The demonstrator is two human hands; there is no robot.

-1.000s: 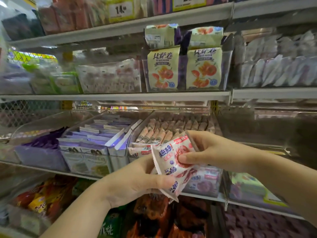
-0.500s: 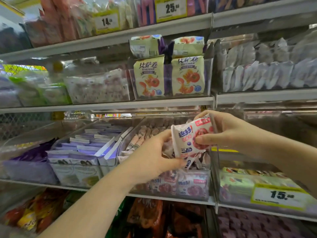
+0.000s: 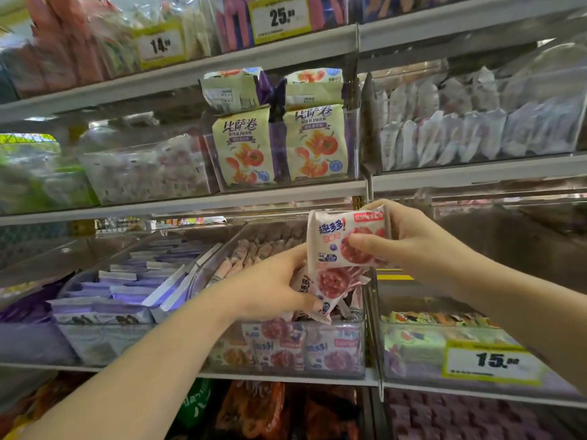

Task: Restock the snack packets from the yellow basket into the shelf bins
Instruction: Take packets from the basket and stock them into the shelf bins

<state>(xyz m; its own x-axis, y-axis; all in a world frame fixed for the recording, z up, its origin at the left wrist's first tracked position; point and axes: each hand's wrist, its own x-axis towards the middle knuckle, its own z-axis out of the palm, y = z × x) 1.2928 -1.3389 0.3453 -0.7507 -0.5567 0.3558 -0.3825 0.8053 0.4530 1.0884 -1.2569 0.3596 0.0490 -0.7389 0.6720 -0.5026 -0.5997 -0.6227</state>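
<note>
Right hand (image 3: 416, 249) pinches one white-and-pink foil snack packet (image 3: 336, 249) w/ a red berry picture, thumb on the printed face, fingers curled behind. The packet is upright, print toward the camera, long axis approx. vertical. Left hand (image 3: 270, 290), just beside & lower, grips a loose bunch of the same white-and-pink packets (image 3: 330, 285), fanned at odd angles; the bunch appears to touch the single packet's lower edge.

Directly under both hands is the clear plastic shelf bin (image 3: 362, 341) on the middle shelf, its front row of matching packets standing upright, faces fwd.

Judged from here, the step in hand is placing. The bin's open top lies straight below the single packet, so the move wanted is a short drop w/ the packet upright to match the row. Right hand is nearer the bin's right front corner; the left hand's bunch sits over the gap & may block it.

A bin of purple-and-white flat packets (image 3: 127, 296) is to the left, a yellow price tag marked 15 (image 3: 492, 360) to the right. The yellow basket is not in view.
</note>
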